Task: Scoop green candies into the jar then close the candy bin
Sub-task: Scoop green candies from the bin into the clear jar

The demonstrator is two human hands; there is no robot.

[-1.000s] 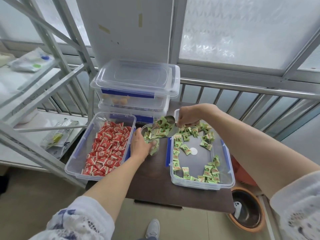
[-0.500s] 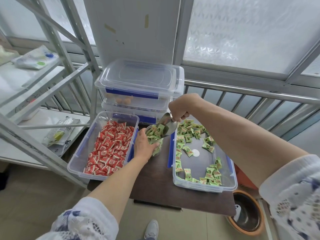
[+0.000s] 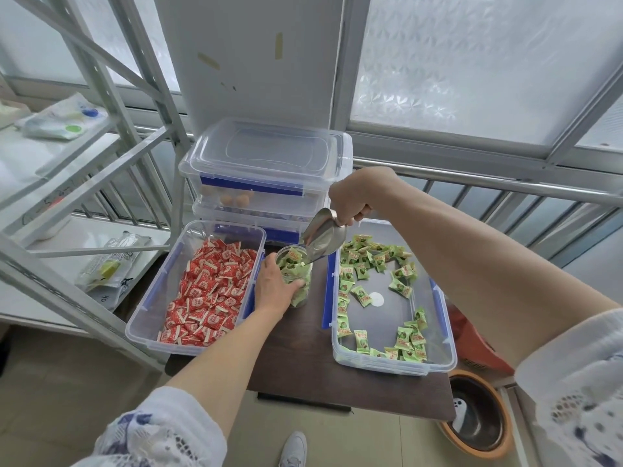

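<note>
A clear jar point(image 3: 294, 264) holding green candies stands on the dark table between two open bins. My left hand point(image 3: 273, 288) wraps around its left side. My right hand point(image 3: 350, 197) grips the handle of a metal scoop point(image 3: 323, 235), tipped steeply down with its lip at the jar's mouth; the scoop looks empty. To the right sits the open clear bin point(image 3: 441, 358) with blue latches. Green wrapped candies point(image 3: 362, 261) lie scattered along its far end, left side and near right corner.
An open bin of red candies point(image 3: 209, 291) sits left of the jar. Two lidded clear bins point(image 3: 266, 170) are stacked behind. A white metal rack point(image 3: 101, 106) stands at the left, a railing point(image 3: 505, 187) behind, and an orange-rimmed bowl point(image 3: 475, 423) on the floor at lower right.
My right hand rose and tilted the scoop from nearly level to steeply down. The green candies slid out of it into the jar. My left hand stayed on the jar.
</note>
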